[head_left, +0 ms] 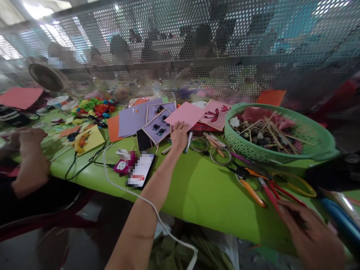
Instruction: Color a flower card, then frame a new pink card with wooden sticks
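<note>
Across the green surface [202, 187], the left hand [179, 137] rests outstretched fingers on a pink sheet [188, 113]; the right hand [312, 232] pinches a red handle [270, 195] beside orange-handled cutters [252, 193].

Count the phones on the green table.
2: a lit phone beside the magenta device, and a dark phone beside a framed purple card. Others may be hidden.

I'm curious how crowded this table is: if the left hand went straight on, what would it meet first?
The pink sheet: the left hand's fingers already overlap its near edge. Past that, the perforated screen seems to stand in the way, though depth is unclear.
</note>
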`<action>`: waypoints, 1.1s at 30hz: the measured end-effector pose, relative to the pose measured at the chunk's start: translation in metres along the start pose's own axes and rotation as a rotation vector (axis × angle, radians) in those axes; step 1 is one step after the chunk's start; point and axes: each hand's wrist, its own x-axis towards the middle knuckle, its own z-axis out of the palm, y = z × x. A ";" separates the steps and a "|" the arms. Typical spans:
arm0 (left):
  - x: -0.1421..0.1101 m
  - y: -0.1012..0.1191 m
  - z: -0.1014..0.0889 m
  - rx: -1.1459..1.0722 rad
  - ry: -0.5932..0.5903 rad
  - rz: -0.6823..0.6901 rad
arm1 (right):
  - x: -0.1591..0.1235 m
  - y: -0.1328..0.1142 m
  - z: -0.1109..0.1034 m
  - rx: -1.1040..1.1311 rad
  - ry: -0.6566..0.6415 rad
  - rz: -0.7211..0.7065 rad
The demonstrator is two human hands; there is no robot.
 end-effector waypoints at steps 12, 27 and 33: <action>-0.001 0.000 -0.001 -0.002 0.009 -0.007 | 0.001 -0.002 0.000 0.032 0.019 0.023; 0.002 0.002 -0.009 -0.126 0.106 -0.026 | 0.001 -0.014 -0.002 0.016 0.050 -0.006; 0.009 0.001 -0.014 -0.200 0.155 -0.036 | 0.000 -0.023 -0.001 0.012 0.095 -0.027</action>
